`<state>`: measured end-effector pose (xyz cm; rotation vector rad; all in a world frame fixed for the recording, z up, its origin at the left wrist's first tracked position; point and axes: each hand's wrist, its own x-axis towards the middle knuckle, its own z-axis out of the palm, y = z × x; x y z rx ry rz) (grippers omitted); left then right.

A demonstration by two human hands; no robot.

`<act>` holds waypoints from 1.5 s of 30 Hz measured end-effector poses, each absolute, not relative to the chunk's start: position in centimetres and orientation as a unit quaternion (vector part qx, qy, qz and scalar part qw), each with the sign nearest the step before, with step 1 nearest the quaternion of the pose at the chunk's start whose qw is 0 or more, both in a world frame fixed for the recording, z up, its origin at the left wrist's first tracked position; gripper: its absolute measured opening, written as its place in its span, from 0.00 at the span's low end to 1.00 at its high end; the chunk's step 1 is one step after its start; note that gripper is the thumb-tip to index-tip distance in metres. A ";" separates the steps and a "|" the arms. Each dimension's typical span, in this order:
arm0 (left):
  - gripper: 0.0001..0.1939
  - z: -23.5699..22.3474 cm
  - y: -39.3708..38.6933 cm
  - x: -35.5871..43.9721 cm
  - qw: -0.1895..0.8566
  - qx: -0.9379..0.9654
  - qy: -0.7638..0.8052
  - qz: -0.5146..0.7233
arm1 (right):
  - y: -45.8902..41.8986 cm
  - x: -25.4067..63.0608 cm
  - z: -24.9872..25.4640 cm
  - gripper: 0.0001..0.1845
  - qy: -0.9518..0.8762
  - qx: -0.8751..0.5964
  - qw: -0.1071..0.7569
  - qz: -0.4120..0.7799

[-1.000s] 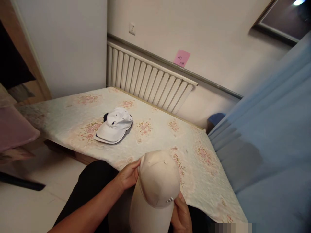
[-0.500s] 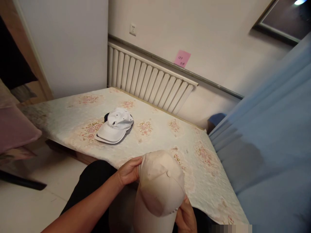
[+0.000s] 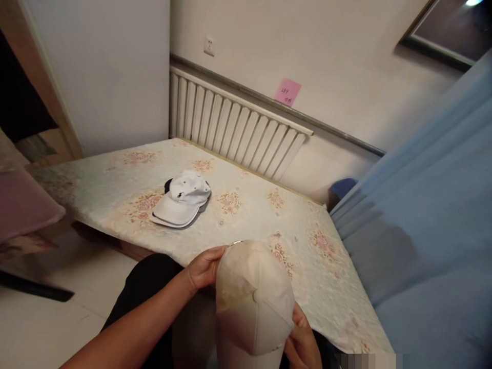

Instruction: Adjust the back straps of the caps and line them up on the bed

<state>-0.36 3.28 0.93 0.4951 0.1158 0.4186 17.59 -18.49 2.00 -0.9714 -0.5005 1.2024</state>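
Note:
A beige baseball cap is held between my two hands, its crown up and its brim pointing down toward my lap. My left hand is closed on the cap's left edge, the fingertips hidden behind the fabric. At the lower right edge, my right hand also grips the cap, with part of its fingers out of sight. Farther off on the bed lies a white baseball cap with a small dark logo, stacked on at least one other cap, a dark edge showing beneath.
The bed has a pale floral cover. Behind it are a white radiator and a wall with a pink note. A blue curtain hangs at the right. Pink fabric is at the left.
The beige cap has turned and tilted slightly in my hands, and its crown sits a little lower. My right hand has shifted slightly right. The stacked caps have not moved.

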 end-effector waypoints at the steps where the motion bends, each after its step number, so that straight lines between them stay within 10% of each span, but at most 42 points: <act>1: 0.17 1.0 3.3 -0.4 0.945 0.250 0.053 0.204 | -18.5 17.6 2.1 0.34 -0.229 -0.432 0.686 0.539; 10: 0.13 0.2 3.6 0.5 0.959 0.203 0.101 0.172 | -17.5 17.1 2.1 0.41 -0.202 -0.400 0.715 0.536; 19: 0.34 -0.8 1.0 1.3 0.966 0.175 0.059 0.181 | -16.3 18.0 0.6 0.36 -0.148 -0.400 0.749 0.507; 45: 0.19 -0.2 2.5 5.3 0.893 0.354 0.162 0.224 | -15.3 17.2 -0.7 0.27 -0.011 -0.378 0.794 0.476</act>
